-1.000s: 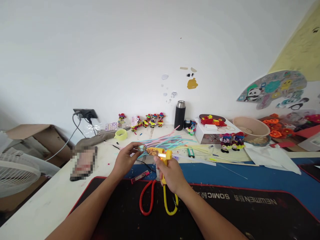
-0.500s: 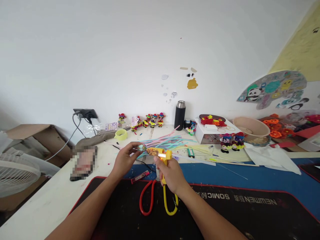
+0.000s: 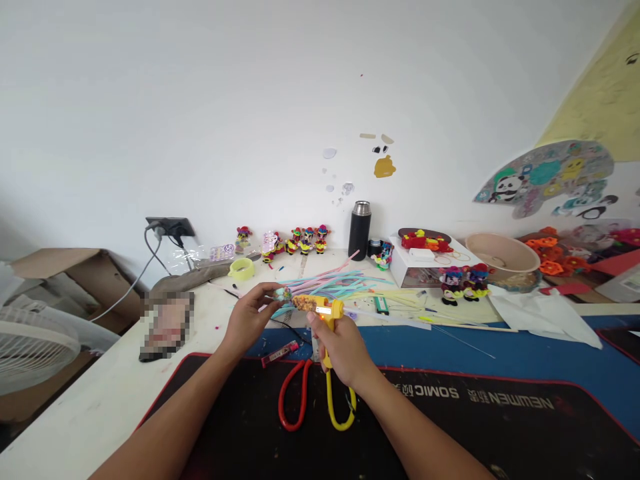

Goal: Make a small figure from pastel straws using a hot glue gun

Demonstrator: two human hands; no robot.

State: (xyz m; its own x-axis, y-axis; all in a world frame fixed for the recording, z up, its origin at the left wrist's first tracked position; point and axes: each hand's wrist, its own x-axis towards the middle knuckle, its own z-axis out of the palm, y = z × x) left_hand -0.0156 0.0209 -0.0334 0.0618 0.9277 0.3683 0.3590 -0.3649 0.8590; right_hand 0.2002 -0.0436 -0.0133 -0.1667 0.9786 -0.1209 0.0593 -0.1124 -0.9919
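My right hand [image 3: 345, 347] is wrapped round the handle of a yellow hot glue gun [image 3: 327, 312], whose brown-stained nozzle points left. Between the fingertips of my left hand [image 3: 253, 313] is a small pale blue and multicoloured piece [image 3: 284, 293], just off the nozzle tip; its exact kind is too small to make out. Below the glue gun lie scissors with one red handle [image 3: 293, 397] and one yellow handle [image 3: 343, 407]; my right hand and the gun hide part of them. A pink tube [image 3: 279, 355] lies left of the scissors.
Behind my hands spread pastel pipe cleaners [image 3: 345, 283]. Small colourful figures [image 3: 307, 240] stand along the wall near a black thermos [image 3: 360, 230]. A white box [image 3: 425, 267], a beige bowl [image 3: 503, 253] and green tape [image 3: 242, 269] are around. A black mat [image 3: 240, 427] covers the front.
The small piece in my left fingers has turned slightly, showing more of its multicoloured side. Both hands stay nearly in place, with the glue gun still in my right hand.
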